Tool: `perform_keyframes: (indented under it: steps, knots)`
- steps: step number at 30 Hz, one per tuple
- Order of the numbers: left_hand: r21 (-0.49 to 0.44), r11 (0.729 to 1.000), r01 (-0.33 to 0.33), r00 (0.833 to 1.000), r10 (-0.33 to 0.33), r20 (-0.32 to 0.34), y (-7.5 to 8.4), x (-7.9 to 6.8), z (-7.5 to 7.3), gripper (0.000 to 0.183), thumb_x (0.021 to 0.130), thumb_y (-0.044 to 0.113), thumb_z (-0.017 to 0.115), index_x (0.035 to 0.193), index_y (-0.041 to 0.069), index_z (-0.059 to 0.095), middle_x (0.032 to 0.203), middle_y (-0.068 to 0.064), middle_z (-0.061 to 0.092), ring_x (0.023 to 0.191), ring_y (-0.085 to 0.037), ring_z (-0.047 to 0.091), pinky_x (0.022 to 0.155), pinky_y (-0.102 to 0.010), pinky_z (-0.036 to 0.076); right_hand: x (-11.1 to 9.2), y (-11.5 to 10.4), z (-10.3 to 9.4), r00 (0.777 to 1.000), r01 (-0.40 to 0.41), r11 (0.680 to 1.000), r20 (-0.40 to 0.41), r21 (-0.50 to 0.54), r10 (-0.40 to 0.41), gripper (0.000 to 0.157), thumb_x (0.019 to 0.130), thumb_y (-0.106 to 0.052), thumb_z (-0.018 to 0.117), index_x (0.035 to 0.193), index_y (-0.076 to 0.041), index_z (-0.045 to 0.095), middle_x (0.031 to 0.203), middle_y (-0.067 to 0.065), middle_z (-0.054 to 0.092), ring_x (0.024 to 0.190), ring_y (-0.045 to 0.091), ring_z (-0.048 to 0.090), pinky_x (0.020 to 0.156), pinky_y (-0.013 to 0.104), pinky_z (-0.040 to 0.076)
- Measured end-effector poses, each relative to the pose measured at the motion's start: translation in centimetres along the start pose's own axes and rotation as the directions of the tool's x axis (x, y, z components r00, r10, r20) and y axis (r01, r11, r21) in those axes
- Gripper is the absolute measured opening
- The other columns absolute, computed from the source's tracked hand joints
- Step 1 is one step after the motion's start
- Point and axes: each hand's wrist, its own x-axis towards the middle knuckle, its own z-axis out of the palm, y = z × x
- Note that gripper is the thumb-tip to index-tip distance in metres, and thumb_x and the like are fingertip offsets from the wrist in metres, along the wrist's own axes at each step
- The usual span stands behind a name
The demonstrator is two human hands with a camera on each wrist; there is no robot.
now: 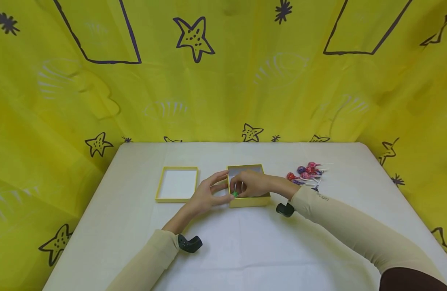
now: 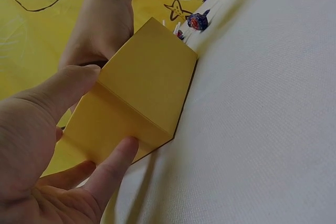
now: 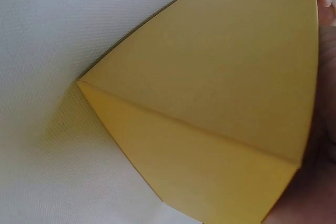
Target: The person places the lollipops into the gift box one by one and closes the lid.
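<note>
A yellow box (image 1: 249, 202) with a pale inside stands without its lid near the middle of the table. My left hand (image 1: 206, 195) steadies its left side. In the left wrist view, the thumb touches the rim of the box (image 2: 142, 72) and extended fingertips rest on its side wall. Inside the box, my right hand (image 1: 253, 184) has its fingers curled down around a green-wrapped lollipop (image 1: 235, 195) close to the left wall. Its stick is mostly hidden by the hand. The right wrist view shows mainly the outer walls of the box (image 3: 205, 61).
A shallow yellow-edged box lid (image 1: 176, 200) lies inside-up to the left. Several red, pink and purple lollipops (image 1: 306, 176) are heaped right of the box, beside the right sleeve. White cloth covers the table (image 1: 245, 250). A yellow patterned curtain (image 1: 223, 89) hangs behind it.
</note>
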Motion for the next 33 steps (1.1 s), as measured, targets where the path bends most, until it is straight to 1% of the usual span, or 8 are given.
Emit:
perform_keyframes:
  steps: [6,10,14,17,22,25,29,33]
  knots:
    - [0.001,1.0,-0.005,1.0,0.005,-0.001,-0.1,0.0,0.1,0.08,0.09,0.008,0.08,0.158,0.018,0.04,0.161,-0.016,0.037,0.14,-0.035,0.05,0.105,-0.046,0.05,-0.2,-0.2,0.0,1.0,-0.006,1.0,0.005,-0.007,0.006,0.011,0.094,-0.006,0.075,0.104,-0.01,0.072,0.092,-0.003,0.07,0.081,0.007,0.065,0.076,0.023,0.056]
    - [0.003,1.0,-0.006,1.0,0.006,-0.001,-0.1,-0.1,0.2,0.079,0.09,0.008,0.08,0.158,0.018,0.04,0.161,-0.016,0.037,0.139,-0.035,0.05,0.105,-0.045,0.051,-0.4,-0.4,-0.2,1.0,-0.015,1.0,0.025,0.001,0.015,0.014,0.095,-0.007,0.073,0.109,-0.008,0.072,0.094,-0.002,0.071,0.084,0.007,0.066,0.078,0.024,0.056]
    - [0.005,1.0,-0.004,1.0,0.004,-0.007,-0.2,-0.1,0.1,0.079,0.09,0.006,0.08,0.158,0.018,0.04,0.161,-0.016,0.038,0.139,-0.035,0.05,0.105,-0.046,0.051,-0.6,-0.6,-0.6,0.999,-0.027,0.999,0.047,0.021,0.026,0.02,0.096,-0.007,0.072,0.115,-0.004,0.071,0.096,0.0,0.071,0.085,0.009,0.067,0.08,0.025,0.057]
    - [0.008,1.0,-0.018,1.0,0.018,-0.003,-0.3,-0.1,0.1,0.079,0.09,0.007,0.079,0.158,0.016,0.04,0.16,-0.019,0.038,0.139,-0.038,0.05,0.105,-0.049,0.05,-1.0,-0.8,-1.1,0.998,-0.043,0.999,0.039,0.016,0.043,0.022,0.095,-0.007,0.072,0.117,-0.002,0.071,0.096,-0.001,0.072,0.085,0.01,0.068,0.08,0.026,0.058]
    - [0.004,0.999,-0.033,0.999,0.033,0.0,-0.4,0.0,0.1,0.078,0.09,0.005,0.079,0.157,0.014,0.04,0.159,-0.021,0.038,0.138,-0.041,0.05,0.108,-0.053,0.046,-2.1,-1.7,-2.4,0.999,-0.046,0.998,-0.023,-0.044,0.045,0.023,0.095,-0.008,0.073,0.117,-0.004,0.072,0.095,-0.002,0.072,0.085,0.013,0.068,0.08,0.027,0.057]
    - [0.009,1.0,-0.019,1.0,0.019,-0.006,-0.2,0.0,0.1,0.079,0.089,0.007,0.08,0.157,0.015,0.04,0.159,-0.018,0.04,0.137,-0.038,0.052,0.109,-0.052,0.046,-3.0,-2.3,-3.3,0.997,-0.036,0.997,-0.066,-0.075,0.031,0.023,0.095,-0.009,0.073,0.117,-0.005,0.072,0.096,-0.003,0.072,0.085,0.014,0.067,0.078,0.027,0.057]
    - [0.023,1.0,0.0,1.0,0.0,-0.007,0.1,0.0,0.1,0.082,0.089,0.009,0.081,0.158,0.015,0.039,0.159,-0.017,0.04,0.137,-0.036,0.053,0.108,-0.051,0.047,-4.3,-3.0,-4.3,0.992,-0.048,0.994,-0.118,-0.094,0.037,0.021,0.095,-0.011,0.073,0.116,-0.009,0.072,0.096,-0.005,0.072,0.086,0.013,0.066,0.076,0.026,0.057]
    - [0.036,0.999,-0.002,1.0,0.002,-0.003,0.2,0.0,0.0,0.082,0.09,0.011,0.081,0.159,0.015,0.038,0.16,-0.018,0.039,0.137,-0.037,0.052,0.108,-0.052,0.047,-5.8,-3.1,-5.0,0.985,-0.06,0.992,-0.171,-0.115,0.04,0.018,0.096,-0.011,0.072,0.114,-0.012,0.073,0.099,-0.006,0.074,0.087,0.012,0.066,0.078,0.029,0.058]
